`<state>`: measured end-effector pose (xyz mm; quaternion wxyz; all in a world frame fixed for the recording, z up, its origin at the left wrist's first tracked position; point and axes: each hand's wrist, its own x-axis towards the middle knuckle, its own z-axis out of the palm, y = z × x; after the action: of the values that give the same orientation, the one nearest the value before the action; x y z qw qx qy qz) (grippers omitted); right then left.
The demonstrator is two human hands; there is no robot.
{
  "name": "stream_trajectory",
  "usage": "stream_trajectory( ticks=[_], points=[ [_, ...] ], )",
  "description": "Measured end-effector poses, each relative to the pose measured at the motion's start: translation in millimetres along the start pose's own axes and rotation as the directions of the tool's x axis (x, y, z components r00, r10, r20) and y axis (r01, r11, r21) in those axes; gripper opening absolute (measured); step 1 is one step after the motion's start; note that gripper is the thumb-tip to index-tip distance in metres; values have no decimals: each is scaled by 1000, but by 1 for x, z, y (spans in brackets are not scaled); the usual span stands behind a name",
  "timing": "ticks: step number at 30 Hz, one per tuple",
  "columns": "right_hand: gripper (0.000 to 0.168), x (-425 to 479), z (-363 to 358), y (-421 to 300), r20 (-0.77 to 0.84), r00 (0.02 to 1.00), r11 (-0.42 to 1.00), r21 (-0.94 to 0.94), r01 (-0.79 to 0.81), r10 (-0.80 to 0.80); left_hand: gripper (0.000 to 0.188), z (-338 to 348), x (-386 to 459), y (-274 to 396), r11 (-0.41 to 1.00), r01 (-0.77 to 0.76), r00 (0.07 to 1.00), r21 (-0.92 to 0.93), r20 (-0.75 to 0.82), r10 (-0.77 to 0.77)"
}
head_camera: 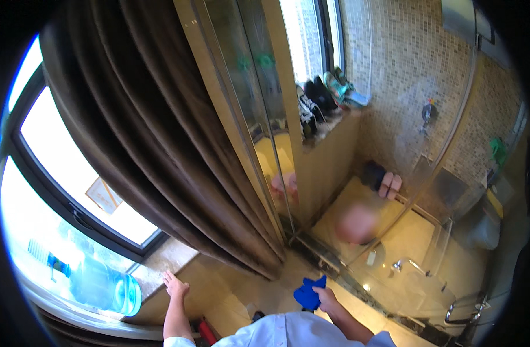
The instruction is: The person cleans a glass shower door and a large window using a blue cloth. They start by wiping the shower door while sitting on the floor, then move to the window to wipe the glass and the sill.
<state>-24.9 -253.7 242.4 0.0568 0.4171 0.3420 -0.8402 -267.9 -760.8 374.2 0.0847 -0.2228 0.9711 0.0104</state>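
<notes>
A bright blue cloth (304,294) is bunched in my right hand (327,300), held low in front of my body at the right. To the left, my left hand (176,284) reaches out with its fingers apart and nothing in it. Its fingertips are at the edge of a stone windowsill (167,258); whether they touch it I cannot tell. On the sill, left of this hand, a large clear blue water bottle (102,286) lies on its side with its base towards me.
A long brown curtain (160,130) hangs beside the dark-framed window (80,217). At the right, a glass partition borders a tiled shower area with pink slippers (389,185) and a blurred pink object (357,223). Several shoes (319,95) stand on a ledge. A red cylinder (207,332) is by my feet.
</notes>
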Motion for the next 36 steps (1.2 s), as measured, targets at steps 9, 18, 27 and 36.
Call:
stream_trajectory(
  ticks=[9, 18, 27, 36],
  points=[
    [29, -18, -14, 0, -12, 1000, 998, 58, 7, -6, 127, 6, 7, -3, 999, -22, 993, -35, 114, 26],
    [25, -26, 1, 4, 46, 999, 997, 80, -14, 10, 129, 7, 29, -12, 996, -86, 989, -28, 116, 89],
    [17, 10, -4, 45, 78, 987, 981, 146, 130, -142, 121, -9, 33, -11, 977, -201, 969, 74, 163, 187],
    [26, -13, 78, 20, 96, 995, 998, 56, 12, -17, 76, 4, 53, -25, 849, -381, 924, 366, 106, 368]
  ],
)
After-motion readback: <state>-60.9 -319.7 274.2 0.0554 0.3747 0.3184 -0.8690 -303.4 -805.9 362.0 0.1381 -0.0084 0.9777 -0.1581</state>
